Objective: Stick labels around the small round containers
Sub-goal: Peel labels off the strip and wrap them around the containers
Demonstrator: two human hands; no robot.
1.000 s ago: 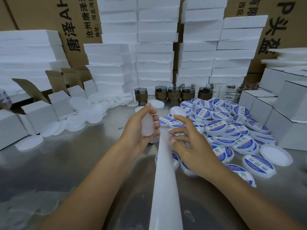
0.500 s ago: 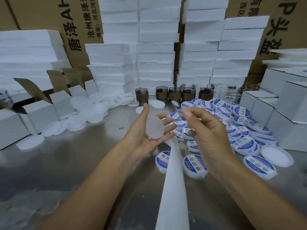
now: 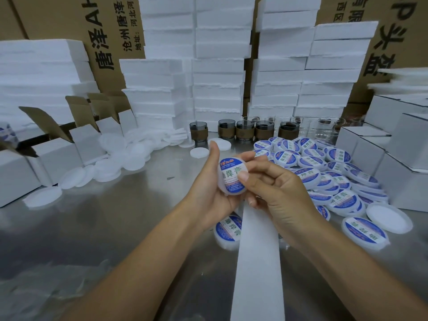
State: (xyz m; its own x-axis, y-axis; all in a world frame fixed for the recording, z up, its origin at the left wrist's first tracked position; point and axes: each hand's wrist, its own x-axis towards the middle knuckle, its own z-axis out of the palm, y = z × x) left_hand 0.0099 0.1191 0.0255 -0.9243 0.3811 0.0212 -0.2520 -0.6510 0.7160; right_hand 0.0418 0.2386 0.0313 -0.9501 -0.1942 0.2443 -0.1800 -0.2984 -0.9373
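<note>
Left hand (image 3: 206, 200) grips the small round container (image 3: 221, 183) above the bench (image 3: 115, 228), fingers clamped round its rim. Right hand (image 3: 280, 195) pinches its near edge, thumb pressed flat on the blue-and-white label (image 3: 231, 181). Labelled containers (image 3: 335, 181) heaped just right.

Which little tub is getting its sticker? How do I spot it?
On the shiny metal table, follow the white paper strip away from you. The tub is gripped in the left hand, right hand pressing its label; all others lie on the table.
</note>
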